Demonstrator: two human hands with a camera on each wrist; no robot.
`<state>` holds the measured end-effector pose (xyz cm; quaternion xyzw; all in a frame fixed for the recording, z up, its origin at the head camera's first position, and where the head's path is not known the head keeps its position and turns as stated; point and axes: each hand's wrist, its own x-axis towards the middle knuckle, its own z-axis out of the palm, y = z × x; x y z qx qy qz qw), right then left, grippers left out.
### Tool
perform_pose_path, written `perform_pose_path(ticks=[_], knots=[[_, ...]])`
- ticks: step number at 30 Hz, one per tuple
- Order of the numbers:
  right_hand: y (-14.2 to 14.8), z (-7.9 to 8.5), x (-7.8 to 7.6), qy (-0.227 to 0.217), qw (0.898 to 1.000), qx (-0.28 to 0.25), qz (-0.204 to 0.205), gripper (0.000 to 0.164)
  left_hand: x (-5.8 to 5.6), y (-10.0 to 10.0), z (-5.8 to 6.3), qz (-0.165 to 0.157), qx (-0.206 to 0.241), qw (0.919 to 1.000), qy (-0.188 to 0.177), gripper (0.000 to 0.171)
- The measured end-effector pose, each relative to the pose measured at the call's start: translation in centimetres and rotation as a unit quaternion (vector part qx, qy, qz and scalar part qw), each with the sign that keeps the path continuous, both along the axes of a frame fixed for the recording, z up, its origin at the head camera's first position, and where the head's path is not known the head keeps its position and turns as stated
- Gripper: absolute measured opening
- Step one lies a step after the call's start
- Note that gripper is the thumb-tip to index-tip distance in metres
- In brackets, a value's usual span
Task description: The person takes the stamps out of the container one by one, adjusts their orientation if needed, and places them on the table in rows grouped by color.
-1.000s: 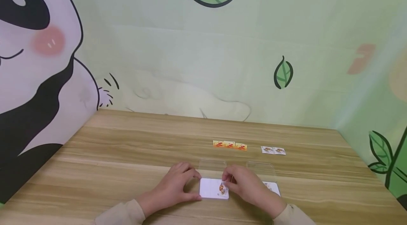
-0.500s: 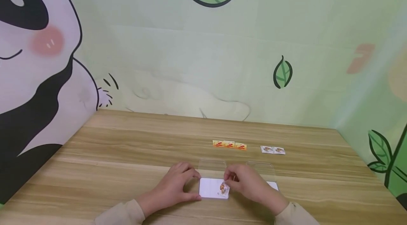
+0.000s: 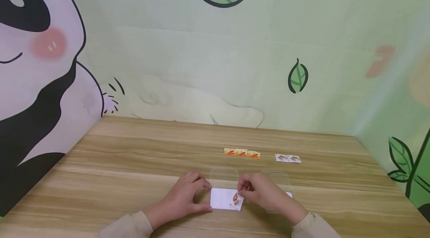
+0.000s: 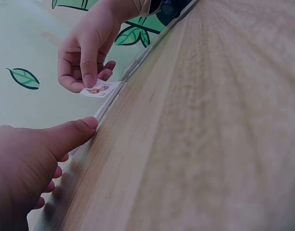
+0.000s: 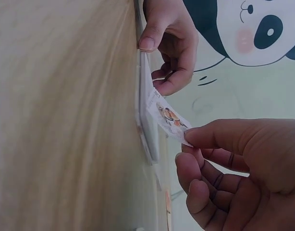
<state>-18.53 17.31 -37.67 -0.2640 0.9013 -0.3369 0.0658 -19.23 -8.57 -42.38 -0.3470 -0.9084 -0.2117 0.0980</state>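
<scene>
A white card in a shallow clear case [image 3: 220, 198] lies on the table in front of the person. My left hand [image 3: 183, 197] holds its left side, with the thumb at the near corner and a finger at the far corner. A small white postage stamp [image 5: 170, 118] with a toothed edge and a brown-orange picture is pinched between thumb and forefinger of my right hand [image 3: 262, 193]. One edge of the stamp stays down at the card's right end while the pinched corner is tilted up. The right hand's other fingers are loosely curled.
Behind the right hand lies a second white card [image 3: 289, 194], mostly hidden, with a raised clear lid [image 3: 277, 175]. Farther back lie a row of three yellow-orange stamps [image 3: 242, 153] and two white stamps [image 3: 287, 158]. A printed cloth wall [image 3: 161, 55] borders the wooden table [image 3: 141, 148].
The right hand has shifted slightly rightward, and the stamp's corner in its pinch has tilted out past the card's right edge. The left hand has kept its place.
</scene>
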Motion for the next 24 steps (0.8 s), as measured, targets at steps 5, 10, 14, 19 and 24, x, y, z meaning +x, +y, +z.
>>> perform_pose_path(ticks=[5,10,14,19,24], knots=[[0.2,0.5,0.0,-0.013,1.000,-0.018,0.006,0.007,0.0,0.0,0.0,0.000,-0.001,1.0000,-0.004,0.044],[0.6,1.1,-0.1,-0.014,1.000,-0.024,0.005,0.007,0.0,0.0,0.0,0.001,0.000,0.9999,-0.010,0.044],[1.0,1.4,-0.1,-0.037,0.998,-0.046,0.008,0.002,0.0,0.0,0.0,0.000,0.002,1.0000,-0.004,0.044],[1.6,1.7,-0.2,-0.052,0.996,-0.072,0.009,0.003,0.0,0.0,0.0,-0.004,0.006,0.9998,0.021,0.043],[2.0,1.9,-0.4,-0.055,0.996,-0.076,-0.002,0.004,0.1,0.0,-0.1,-0.005,0.008,0.9994,0.032,0.043]])
